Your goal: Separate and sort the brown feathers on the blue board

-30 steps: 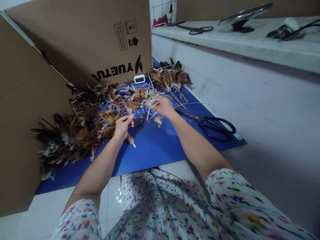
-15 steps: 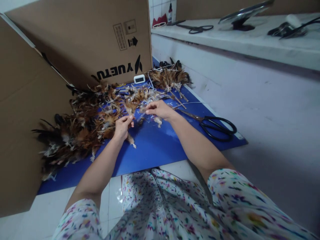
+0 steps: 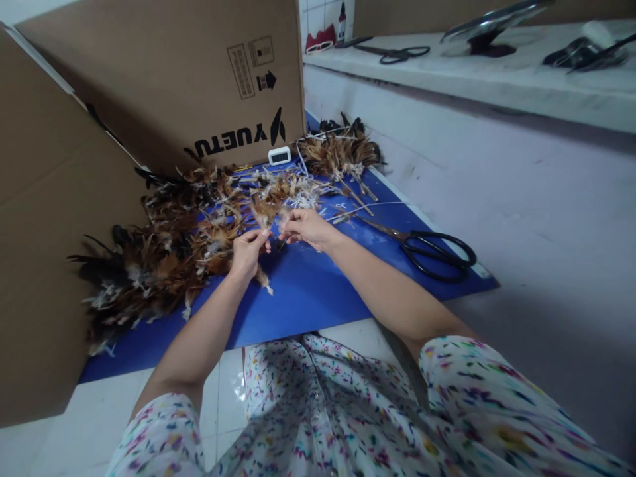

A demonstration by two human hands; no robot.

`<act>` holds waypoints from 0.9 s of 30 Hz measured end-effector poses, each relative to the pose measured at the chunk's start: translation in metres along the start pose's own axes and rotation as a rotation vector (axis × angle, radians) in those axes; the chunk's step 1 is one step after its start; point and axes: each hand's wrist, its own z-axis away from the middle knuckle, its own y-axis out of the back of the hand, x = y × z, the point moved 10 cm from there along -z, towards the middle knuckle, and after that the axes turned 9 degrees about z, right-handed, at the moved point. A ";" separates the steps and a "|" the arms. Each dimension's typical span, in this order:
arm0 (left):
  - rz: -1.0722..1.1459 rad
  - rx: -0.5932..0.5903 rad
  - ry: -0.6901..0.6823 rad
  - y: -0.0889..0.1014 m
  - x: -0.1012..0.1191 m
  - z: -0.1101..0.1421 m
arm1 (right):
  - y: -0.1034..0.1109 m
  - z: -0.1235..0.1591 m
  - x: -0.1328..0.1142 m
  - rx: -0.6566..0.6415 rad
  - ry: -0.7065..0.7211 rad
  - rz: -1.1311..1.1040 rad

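Observation:
My left hand [image 3: 247, 252] is closed around a small bunch of brown feathers [image 3: 262, 213] held upright over the blue mat [image 3: 308, 291]. My right hand [image 3: 304, 227] pinches a feather and holds it against that bunch; the two hands almost touch. A big heap of brown and black feathers [image 3: 149, 265] lies on the mat to the left. A smaller feather pile [image 3: 338, 152] lies at the far end of the mat.
Black scissors [image 3: 427, 248] lie on the mat to the right. A small white digital clock [image 3: 279, 156] stands before a large cardboard box [image 3: 173, 73]. Another cardboard panel [image 3: 40, 232] stands at left. A ledge [image 3: 472, 73] at the back holds more scissors [image 3: 397, 53].
My right hand has moved leftward from the loose feathers, carrying a feather to the bunch in my left hand. My left hand has stayed nearly still.

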 end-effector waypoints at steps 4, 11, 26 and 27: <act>-0.072 0.036 -0.053 0.001 0.004 0.002 | -0.008 -0.001 0.008 0.053 0.005 -0.017; -0.298 0.028 -0.229 -0.001 0.017 0.006 | -0.004 -0.005 0.011 0.147 0.036 -0.041; -0.759 -0.025 -0.587 -0.020 0.052 0.023 | -0.005 -0.001 0.018 0.221 -0.006 -0.087; -0.767 -0.024 -0.597 -0.021 0.053 0.024 | -0.005 -0.001 0.019 0.220 -0.012 -0.089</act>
